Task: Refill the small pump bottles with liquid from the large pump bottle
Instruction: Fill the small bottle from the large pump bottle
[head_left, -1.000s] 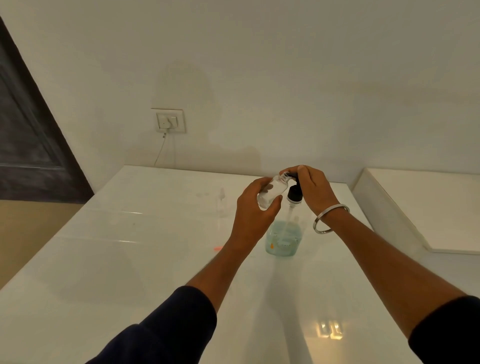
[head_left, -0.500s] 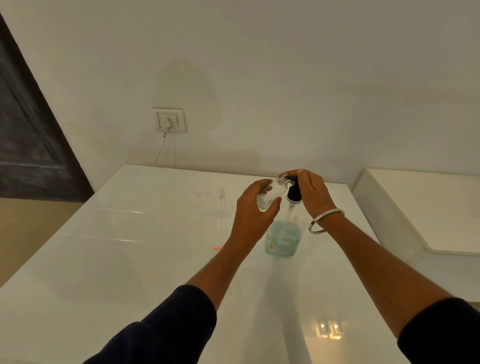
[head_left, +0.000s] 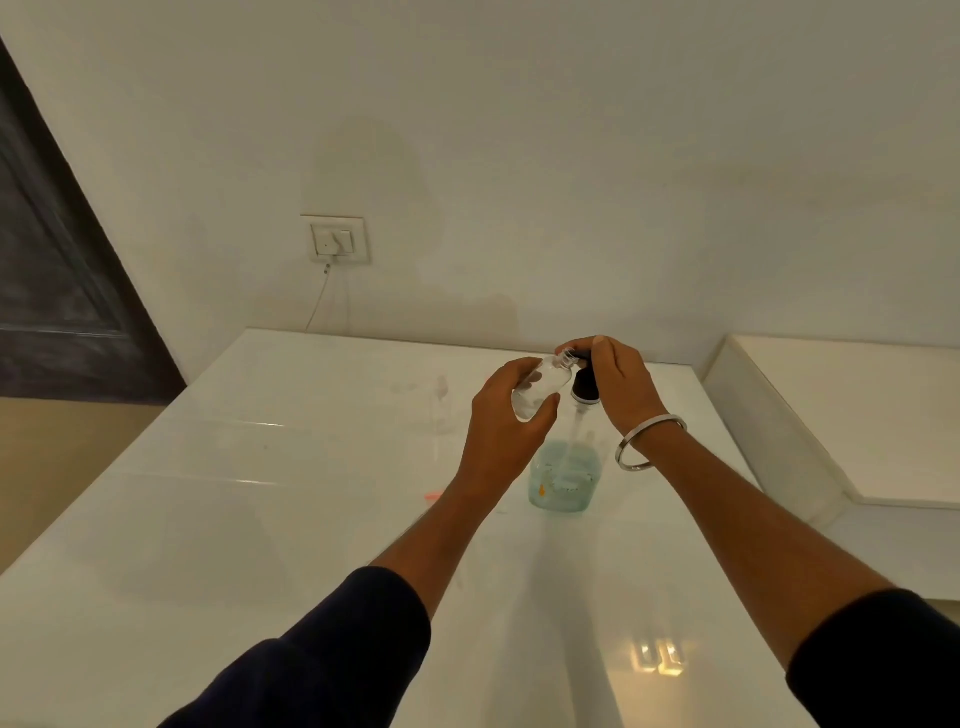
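Fingers still curl round the small bottle, right hand now lower, gripping the pump head.

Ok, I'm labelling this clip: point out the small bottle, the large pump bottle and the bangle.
small bottle (head_left: 540, 388), head view, clear body between the fingers.
large pump bottle (head_left: 563, 480), head view, liquid-filled lower body.
bangle (head_left: 649, 439), head view, metal band at the right wrist.

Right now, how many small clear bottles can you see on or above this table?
2. One small bottle is tilted in the left hand, its neck at the large pump bottle spout. Another faint one stands on the table, farther left. Others may be hidden.
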